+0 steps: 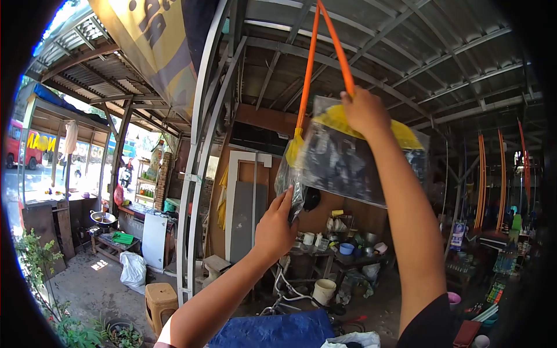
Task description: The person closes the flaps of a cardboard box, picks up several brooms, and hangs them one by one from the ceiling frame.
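Our right hand [364, 110] grips orange strap [307, 64] atop plastic bag [348, 156]; left hand [277, 226] pinches bag's lower corner, above cluttered table [342, 255].

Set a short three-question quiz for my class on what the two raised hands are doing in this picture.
1. True or false: the right hand grips the orange cord at the top of the plastic bag.
2. Which part of the bag do the left hand's fingers pinch? A) its top edge B) its lower left corner C) its right side
3. What colour is the stool on the ground at lower left?

Key: 1 true; 2 B; 3 yellow-brown.
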`<state>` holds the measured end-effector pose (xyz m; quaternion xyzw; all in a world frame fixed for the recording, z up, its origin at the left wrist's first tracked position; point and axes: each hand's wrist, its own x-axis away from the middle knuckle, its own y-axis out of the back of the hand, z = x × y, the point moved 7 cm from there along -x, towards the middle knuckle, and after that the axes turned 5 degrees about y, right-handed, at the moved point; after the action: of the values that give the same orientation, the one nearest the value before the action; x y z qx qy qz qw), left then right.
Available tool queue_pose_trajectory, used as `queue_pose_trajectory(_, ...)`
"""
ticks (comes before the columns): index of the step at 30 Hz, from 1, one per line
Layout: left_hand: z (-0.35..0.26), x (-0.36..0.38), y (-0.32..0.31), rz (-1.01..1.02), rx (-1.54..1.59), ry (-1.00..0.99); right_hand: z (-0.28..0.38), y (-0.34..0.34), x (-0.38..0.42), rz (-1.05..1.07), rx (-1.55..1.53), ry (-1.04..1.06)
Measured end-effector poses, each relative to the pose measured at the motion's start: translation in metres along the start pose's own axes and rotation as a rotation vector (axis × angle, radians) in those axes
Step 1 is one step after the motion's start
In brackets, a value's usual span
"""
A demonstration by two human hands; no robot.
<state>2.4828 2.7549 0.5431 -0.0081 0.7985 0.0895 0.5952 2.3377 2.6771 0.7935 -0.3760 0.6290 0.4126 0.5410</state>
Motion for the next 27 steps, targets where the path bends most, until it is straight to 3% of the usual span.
queue_pose_trajectory(5, 0.002, 0.01, -0.019, 0.003, -0.067, 0.012, 0.051, -0.03, 0.017, 0.164, -0.19, 0.077)
queue_pose_trajectory(9, 0.006, 0.017, -0.043, 0.172, -0.141, 0.129, 0.093, -0.048, 0.041, 0.229, -0.111, 0.232)
queue_pose_trajectory(11, 0.006, 0.022, -0.05, 0.208, -0.193, 0.128, 0.112, -0.051, 0.055, 0.058, 0.045, 0.358)
queue_pose_trajectory(13, 0.005, 0.03, -0.051, 0.205, -0.231, 0.168, 0.12, -0.055, 0.073, 0.089, 0.045, 0.368)
queue_pose_trajectory(15, -0.001, 0.037, -0.05, 0.217, -0.241, 0.159, 0.129, -0.043, 0.106, -0.128, 0.154, 0.469)
queue_pose_trajectory(17, 0.009, 0.053, -0.057, 0.318, -0.273, 0.237, 0.129, -0.03, 0.15, -0.223, -0.061, 0.563)
queue_pose_trajectory(19, -0.009, 0.075, -0.043, -0.042, -0.104, -0.167, 0.119, -0.015, 0.212, -0.123, -0.326, 0.61)
queue_pose_trajectory(20, -0.011, 0.09, -0.045, 0.051, -0.027, 0.068, 0.11, -0.012, 0.247, 0.04, -0.504, 0.599)
queue_pose_trajectory(23, -0.017, 0.167, -0.036, 0.11, -0.179, 0.053, 0.072, -0.012, 0.365, 0.459, -0.912, 0.64)
queue_pose_trajectory(25, 0.011, 0.227, -0.056, 0.526, -0.254, 0.463, 0.045, -0.031, 0.455, 0.602, -1.035, 0.581)
queue_pose_trajectory(27, 0.018, 0.318, -0.065, 0.644, -0.263, 0.438, 0.016, -0.039, 0.542, 0.594, -1.11, 0.592)
